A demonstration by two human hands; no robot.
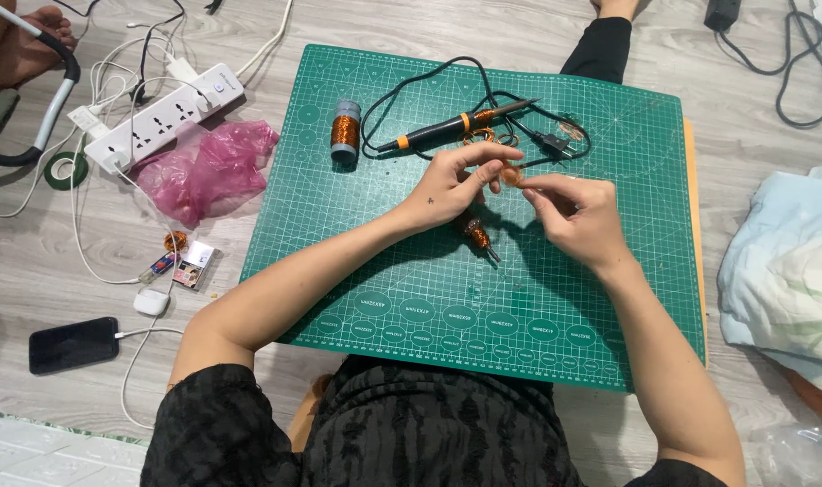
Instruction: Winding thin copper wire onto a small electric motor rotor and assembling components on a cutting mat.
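Small copper wire coil (511, 176) pinched between left hand (449, 187) and right hand (575, 216), just below the soldering iron (456, 126), apparently closer to right fingertips.

The tiny copper piece (511, 176) pinched between both hands is too small to identify; fingers hide most.

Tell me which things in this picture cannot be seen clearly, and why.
- Head view: the small copper coil between the left hand and right hand is mostly covered by fingertips; its shape is unclear.
- The copper piece on the green mat lies in the hands' shadow, too small.
- The pale cloth is cut off by the right edge.
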